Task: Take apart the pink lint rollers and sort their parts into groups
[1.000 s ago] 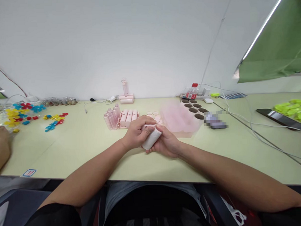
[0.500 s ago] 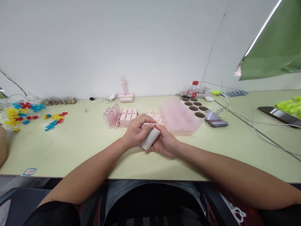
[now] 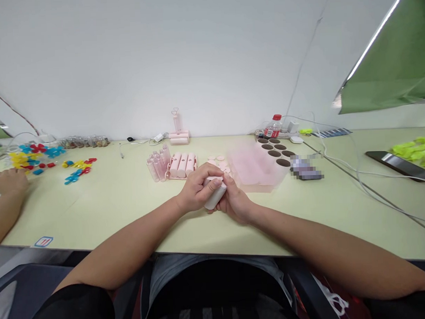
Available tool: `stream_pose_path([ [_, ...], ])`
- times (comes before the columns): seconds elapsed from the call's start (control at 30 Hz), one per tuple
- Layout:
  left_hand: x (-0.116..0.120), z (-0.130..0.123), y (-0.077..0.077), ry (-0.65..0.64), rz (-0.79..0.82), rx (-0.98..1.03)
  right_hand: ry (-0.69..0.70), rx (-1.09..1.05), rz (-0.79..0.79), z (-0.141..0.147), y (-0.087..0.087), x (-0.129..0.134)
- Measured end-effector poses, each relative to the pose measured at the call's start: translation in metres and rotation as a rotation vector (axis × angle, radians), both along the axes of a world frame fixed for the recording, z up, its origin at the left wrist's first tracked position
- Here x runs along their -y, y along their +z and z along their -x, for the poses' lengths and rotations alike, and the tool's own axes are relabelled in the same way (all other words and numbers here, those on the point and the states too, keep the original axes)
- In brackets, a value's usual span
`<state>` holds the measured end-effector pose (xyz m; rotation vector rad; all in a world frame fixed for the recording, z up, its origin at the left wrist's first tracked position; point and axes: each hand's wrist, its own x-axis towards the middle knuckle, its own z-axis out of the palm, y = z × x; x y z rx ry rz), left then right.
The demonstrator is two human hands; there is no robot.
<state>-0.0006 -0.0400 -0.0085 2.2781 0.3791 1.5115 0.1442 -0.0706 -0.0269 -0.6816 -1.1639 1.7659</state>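
Observation:
A white roll point(image 3: 215, 195) is tilted between my two hands above the table. My left hand point(image 3: 197, 188) wraps round its left side and top, the thumb lying across the upper end. On the right side, my right hand point(image 3: 236, 200) presses its fingers against the same roll, thumb near the top. Just beyond the hands lie several flat pink discs point(image 3: 220, 158). Pink rolls in a holder point(image 3: 182, 165) and clear pink tubes point(image 3: 158, 165) stand to the left. A stack of pink translucent sheets point(image 3: 256, 167) lies to the right.
Brown cardboard tubes point(image 3: 274, 153), a bottle point(image 3: 273, 126) and a blurred-out object point(image 3: 306, 168) are at the right, with white cables and a dark tablet point(image 3: 401, 164) beyond. Another person's hand point(image 3: 11, 181) is by colourful plastic pieces point(image 3: 76, 171) at the left.
The roll and both my hands have shifted slightly right in view, and the roll looks more upright. The other person's hand has reached further right, onto the colourful pieces.

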Motion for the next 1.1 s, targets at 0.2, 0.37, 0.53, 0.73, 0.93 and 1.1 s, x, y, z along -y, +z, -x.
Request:
stream_pose_path([
  [0.2,-0.0003,0.0004,-0.0020,-0.017,0.008,0.004,0.017,0.024,-0.004,-0.0009,-0.0014,-0.0005],
  [0.37,0.0021,0.0001,0.0004,0.004,0.004,-0.023,0.006,0.051,-0.026,-0.0023,-0.0049,-0.0013],
  [0.53,0.0035,-0.0009,0.0007,0.006,-0.007,-0.022,0.004,0.070,-0.030,-0.0023,-0.0046,-0.0013],
  [0.73,0.0065,-0.0055,-0.0016,0.064,-0.037,0.015,0.007,0.097,-0.037,-0.0024,-0.0052,-0.0003],
  [0.93,0.0067,-0.0068,-0.0033,0.068,-0.034,0.022,0.003,0.106,-0.059,-0.0033,-0.0048,0.0001],
  [1.1,0.0070,-0.0075,-0.0038,0.058,-0.033,0.034,-0.013,0.099,-0.074,-0.0030,-0.0057,-0.0001],
])
